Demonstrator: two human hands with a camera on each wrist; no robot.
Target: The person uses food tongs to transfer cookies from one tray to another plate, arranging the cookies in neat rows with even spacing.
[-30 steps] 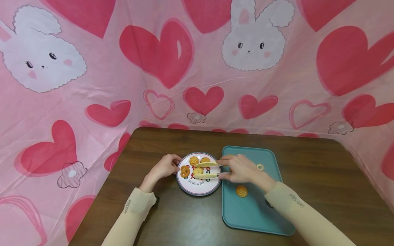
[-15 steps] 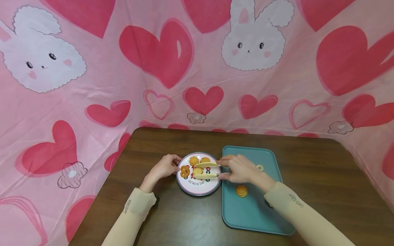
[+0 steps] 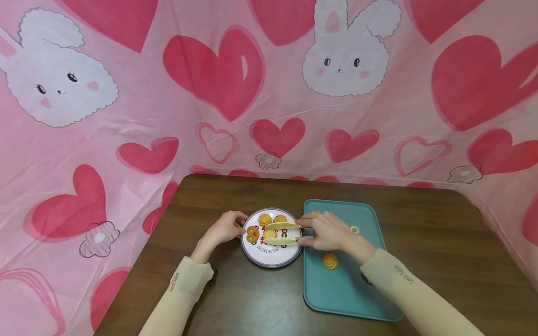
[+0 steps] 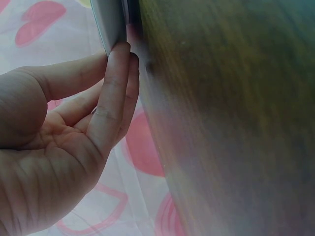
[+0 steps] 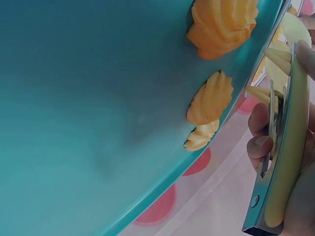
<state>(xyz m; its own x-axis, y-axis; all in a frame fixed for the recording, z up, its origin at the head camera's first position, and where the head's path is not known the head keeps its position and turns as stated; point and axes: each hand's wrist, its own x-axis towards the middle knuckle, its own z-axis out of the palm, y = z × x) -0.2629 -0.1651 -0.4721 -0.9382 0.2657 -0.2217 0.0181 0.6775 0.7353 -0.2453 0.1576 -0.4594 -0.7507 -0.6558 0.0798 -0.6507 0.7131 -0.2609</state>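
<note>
My left hand (image 3: pixel 225 227) pinches the left rim of a white plate (image 3: pixel 273 259) between thumb and fingers; the left wrist view shows this grip on the plate's edge (image 4: pixel 109 24). In my right hand (image 3: pixel 329 232) is a pair of tongs (image 5: pixel 288 142) with pale yellow tips, reaching over the plate from the right. Between the spread tips lies a swirl cookie (image 3: pixel 270 233). A pretzel (image 3: pixel 252 234), another swirl cookie (image 3: pixel 265 220) and a round cookie (image 3: pixel 279 218) also lie on the plate. Whether the tips touch the middle cookie I cannot tell.
Right of the plate, a teal tray (image 3: pixel 349 294) lies on the brown wooden table (image 3: pixel 235 294). It bears a swirl cookie (image 3: pixel 329 261) and a small pale ring (image 3: pixel 355 229). Another piece is partly hidden behind my right hand. A pink heart-printed cloth (image 3: pixel 269 102) hangs behind.
</note>
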